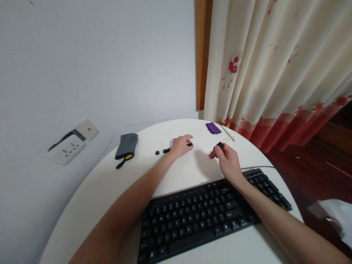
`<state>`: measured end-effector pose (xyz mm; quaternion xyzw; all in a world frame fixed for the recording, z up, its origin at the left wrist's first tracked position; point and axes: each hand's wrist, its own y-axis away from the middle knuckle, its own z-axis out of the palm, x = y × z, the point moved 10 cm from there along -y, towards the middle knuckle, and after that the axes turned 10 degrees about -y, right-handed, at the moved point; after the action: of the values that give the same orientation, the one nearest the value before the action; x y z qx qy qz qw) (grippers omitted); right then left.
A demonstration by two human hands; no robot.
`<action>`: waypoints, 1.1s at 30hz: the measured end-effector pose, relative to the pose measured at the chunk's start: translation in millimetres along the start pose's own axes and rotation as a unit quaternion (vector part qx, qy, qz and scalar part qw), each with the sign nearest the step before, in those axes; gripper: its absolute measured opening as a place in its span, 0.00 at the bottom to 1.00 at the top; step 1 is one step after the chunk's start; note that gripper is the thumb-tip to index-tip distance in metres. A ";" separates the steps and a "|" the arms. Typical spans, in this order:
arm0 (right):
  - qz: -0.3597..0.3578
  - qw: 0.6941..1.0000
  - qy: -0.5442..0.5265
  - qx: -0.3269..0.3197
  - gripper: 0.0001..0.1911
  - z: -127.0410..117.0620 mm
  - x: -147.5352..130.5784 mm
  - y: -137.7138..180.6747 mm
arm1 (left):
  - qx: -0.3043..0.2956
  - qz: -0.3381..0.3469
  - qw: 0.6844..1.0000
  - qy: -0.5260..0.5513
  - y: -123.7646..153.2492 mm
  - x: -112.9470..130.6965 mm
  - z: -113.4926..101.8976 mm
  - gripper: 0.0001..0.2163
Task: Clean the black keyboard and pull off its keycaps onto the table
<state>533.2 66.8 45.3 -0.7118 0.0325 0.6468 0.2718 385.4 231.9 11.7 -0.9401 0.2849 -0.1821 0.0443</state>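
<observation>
A black keyboard (209, 216) lies on the round white table (90, 205) in front of me. My left hand (181, 145) reaches past it, fingers curled, pinching a small black keycap (189, 144) on the tabletop. Beside that hand lie a few loose black keycaps (165, 150). My right hand (227, 160) is raised over the table behind the keyboard, thumb and fingers closed on another black keycap (219, 145).
A grey pouch with a yellow lining (126, 146) lies at the table's left. A purple cloth (213, 128) and a thin white stick (228, 134) sit at the far edge by the flowered curtain (275, 73). A wall socket (67, 148) is at left.
</observation>
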 end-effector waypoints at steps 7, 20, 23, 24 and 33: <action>0.007 1.000 -0.015 0.001 0.16 0.5 3.8 0.1 | 0.001 0.000 1.000 0.002 -1.1 -1.4 1.4 0.18; -0.002 1.000 -0.001 -0.002 0.16 0.5 -0.2 0.4 | 0.021 0.008 0.999 0.038 -3.8 -2.6 -6.1 0.20; -0.004 1.000 0.000 -0.001 0.16 -1.0 -2.6 -0.4 | 0.087 -0.025 0.992 0.086 -10.3 -15.9 -34.2 0.14; -0.002 1.000 -0.002 -0.001 0.16 -1.3 -2.9 -0.7 | 0.108 -0.031 0.988 0.103 -12.4 -20.2 -45.8 0.13; -0.005 1.000 -0.012 0.001 0.16 -3.1 -5.5 -0.4 | 0.145 -0.020 0.964 0.221 -2.8 -17.4 -126.5 0.10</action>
<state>535.3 64.1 50.6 -0.7037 0.0264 0.6540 0.2765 326.9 246.4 124.3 -0.8657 0.2392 -0.4251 0.1124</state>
